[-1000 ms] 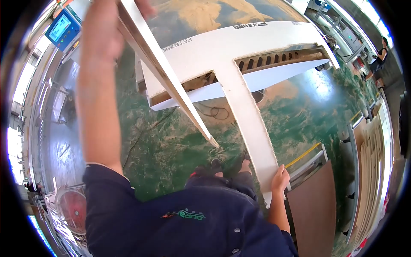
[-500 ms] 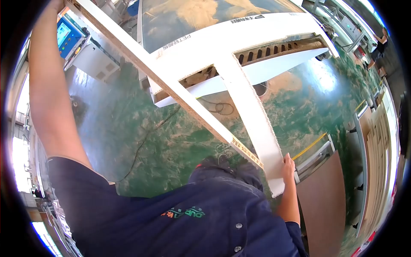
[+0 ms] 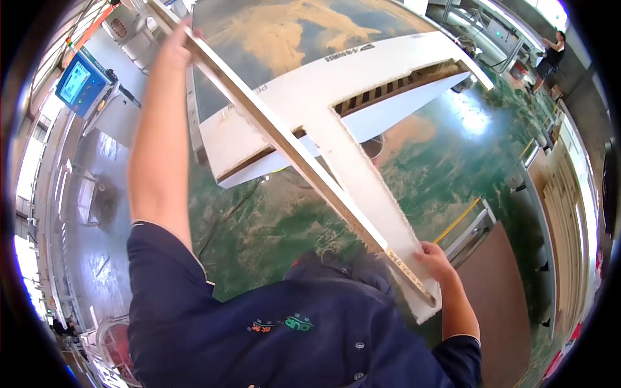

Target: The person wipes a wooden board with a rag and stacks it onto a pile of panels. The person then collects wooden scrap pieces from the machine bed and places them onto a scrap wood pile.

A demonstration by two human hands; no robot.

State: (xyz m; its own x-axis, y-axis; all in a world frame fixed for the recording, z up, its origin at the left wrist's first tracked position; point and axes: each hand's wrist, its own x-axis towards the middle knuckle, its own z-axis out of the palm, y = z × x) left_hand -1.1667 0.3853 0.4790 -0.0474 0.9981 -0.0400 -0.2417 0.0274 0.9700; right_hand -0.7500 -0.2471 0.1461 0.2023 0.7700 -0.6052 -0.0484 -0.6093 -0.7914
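Observation:
My left hand (image 3: 176, 46) is closed round the far end of a long, narrow white strip of board (image 3: 275, 129) with a brown core edge. The strip slants down toward my body, its near end with printed lettering lying over the white offcut panel (image 3: 352, 158). That panel has a rough, fuzzy cut edge and a long leg reaching toward me. My right hand (image 3: 435, 260) grips the near end of this leg at its right edge, thumb on top; its other fingers are hidden underneath. The panel's wide part lies at the edge of a dusty machine bed (image 3: 217, 77).
Sawdust (image 3: 304, 32) covers the bed. A blue control screen (image 3: 76, 81) stands at left. At right are a brown board (image 3: 495, 304), a metal frame with a yellow strip (image 3: 458, 220) and stacked boards (image 3: 561, 213). Another person (image 3: 551, 59) stands far right. Dust streaks the green floor (image 3: 446, 171).
My left hand has come inward to the right with the strip, whose near end has slid further down over the panel leg. My view has turned slightly; my right hand stays on the leg.

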